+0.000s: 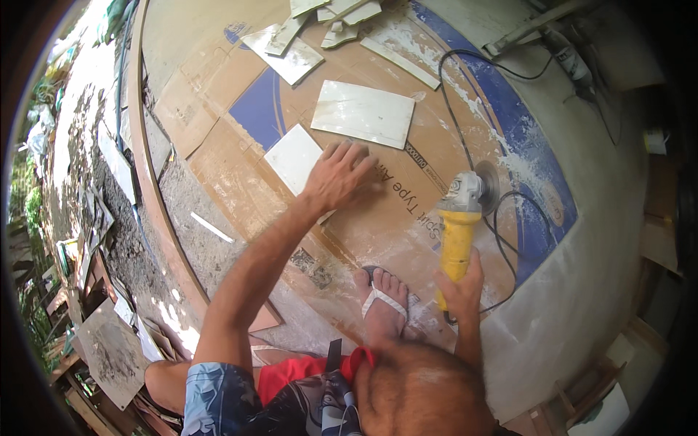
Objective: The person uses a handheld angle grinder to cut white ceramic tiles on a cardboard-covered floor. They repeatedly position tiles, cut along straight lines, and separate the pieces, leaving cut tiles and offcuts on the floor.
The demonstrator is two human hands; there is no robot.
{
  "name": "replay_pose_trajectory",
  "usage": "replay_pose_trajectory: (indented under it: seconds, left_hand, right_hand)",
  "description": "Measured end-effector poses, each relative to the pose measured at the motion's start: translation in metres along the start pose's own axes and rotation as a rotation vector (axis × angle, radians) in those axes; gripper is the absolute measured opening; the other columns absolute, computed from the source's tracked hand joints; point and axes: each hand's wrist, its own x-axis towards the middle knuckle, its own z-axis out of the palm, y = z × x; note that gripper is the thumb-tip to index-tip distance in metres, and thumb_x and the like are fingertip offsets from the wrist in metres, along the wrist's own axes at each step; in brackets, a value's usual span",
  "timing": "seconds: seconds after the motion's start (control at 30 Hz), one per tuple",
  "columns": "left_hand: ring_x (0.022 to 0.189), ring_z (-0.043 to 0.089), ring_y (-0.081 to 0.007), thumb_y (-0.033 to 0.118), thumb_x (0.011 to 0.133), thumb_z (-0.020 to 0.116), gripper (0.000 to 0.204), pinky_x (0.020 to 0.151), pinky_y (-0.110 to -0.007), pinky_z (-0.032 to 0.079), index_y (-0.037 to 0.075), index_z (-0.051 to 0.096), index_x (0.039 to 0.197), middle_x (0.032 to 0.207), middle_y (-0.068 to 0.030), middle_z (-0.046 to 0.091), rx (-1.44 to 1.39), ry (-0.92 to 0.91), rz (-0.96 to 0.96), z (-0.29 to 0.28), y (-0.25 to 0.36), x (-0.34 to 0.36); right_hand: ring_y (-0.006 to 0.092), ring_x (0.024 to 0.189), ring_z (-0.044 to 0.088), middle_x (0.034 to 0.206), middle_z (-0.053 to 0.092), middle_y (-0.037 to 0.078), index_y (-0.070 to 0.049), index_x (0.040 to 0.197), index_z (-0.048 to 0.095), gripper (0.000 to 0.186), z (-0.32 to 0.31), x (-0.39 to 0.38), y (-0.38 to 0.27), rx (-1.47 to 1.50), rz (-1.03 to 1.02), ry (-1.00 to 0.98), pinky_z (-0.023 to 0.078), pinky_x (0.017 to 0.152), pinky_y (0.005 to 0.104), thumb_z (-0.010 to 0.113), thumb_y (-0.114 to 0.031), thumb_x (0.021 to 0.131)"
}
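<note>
My right hand (465, 282) is wrapped round the yellow body of an angle grinder (457, 243). The grinder's grey metal head points away from me, and its disc (488, 186) stands on the right side, clear of the tiles. My left hand (342, 176) reaches out over a white tile (292, 154), fingers apart and slightly bent, the tips a little blurred. Part of that tile is hidden beneath the hand and wrist; whether the fingers touch it I cannot tell. Just beyond lies another white rectangular tile (363, 114), flat on the cardboard (407, 240).
Broken tile pieces (291, 54) are heaped at the far side, beside a narrow tile strip (400, 62). The grinder's black cord (452, 102) loops across the dusty cardboard on the right. My sandalled foot (385, 301) rests on the near edge. Rubble and offcuts lie left of a raised edge (156, 189).
</note>
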Motion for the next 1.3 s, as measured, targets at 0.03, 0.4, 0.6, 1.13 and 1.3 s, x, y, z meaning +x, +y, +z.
replay_pose_trajectory:
  seconds: [0.03,0.4,0.6,1.13,1.3]
  left_hand:
    - [0.13,0.062,-0.0303,0.057,0.099,0.073,0.059,0.115,-0.049,0.047,0.012,0.065,0.137,0.133,-0.011,0.068,-0.047,-0.069,0.084,-0.001,-0.01,-0.014]
    - [0.147,0.054,-0.034,0.062,0.085,0.088,0.097,0.132,-0.049,0.037,0.01,0.052,0.158,0.157,-0.0146,0.058,0.137,-0.212,-0.049,-0.054,-0.085,0.01]
    - [0.151,0.048,-0.0368,0.077,0.07,0.092,0.139,0.131,-0.051,0.035,0.002,0.032,0.171,0.16,-0.0212,0.05,0.234,-0.257,-0.053,-0.024,-0.1,0.096]
    - [0.133,0.043,-0.0542,0.064,0.085,0.086,0.128,0.117,-0.061,0.035,-0.015,0.027,0.166,0.148,-0.0432,0.04,-0.121,0.128,-1.124,0.029,0.138,-0.01]
    - [0.136,0.037,-0.0548,0.058,0.087,0.085,0.123,0.118,-0.065,0.032,-0.013,0.025,0.168,0.156,-0.0412,0.033,-0.202,0.227,-1.28,0.036,0.156,-0.004]
  right_hand:
    - [0.0387,0.095,0.072,0.106,0.072,0.023,0.003,0.13,0.059,0.061,-0.002,0.002,0.0,-0.025,-0.031,0.008,0.057,0.088,0.049,0.089,-0.013,0.079]
    - [0.0404,0.097,0.073,0.106,0.073,0.024,0.003,0.127,0.058,0.06,-0.003,0.013,-0.004,0.014,0.036,0.007,0.056,0.088,0.0504,0.09,-0.015,0.081]
    - [0.0397,0.097,0.073,0.107,0.073,0.025,0.003,0.128,0.058,0.062,-0.004,0.014,-0.011,0.029,0.021,-0.017,0.057,0.087,0.049,0.091,-0.016,0.08]
    - [0.0329,0.093,0.071,0.106,0.073,0.022,0.004,0.131,0.059,0.059,0.018,0.022,-0.016,0.109,-0.023,-0.063,0.057,0.087,0.0473,0.088,-0.012,0.083]
    - [0.0374,0.098,0.073,0.109,0.074,0.023,0.005,0.138,0.058,0.069,0.011,0.012,-0.014,-0.08,-0.038,-0.028,0.057,0.089,0.0495,0.09,-0.017,0.08]
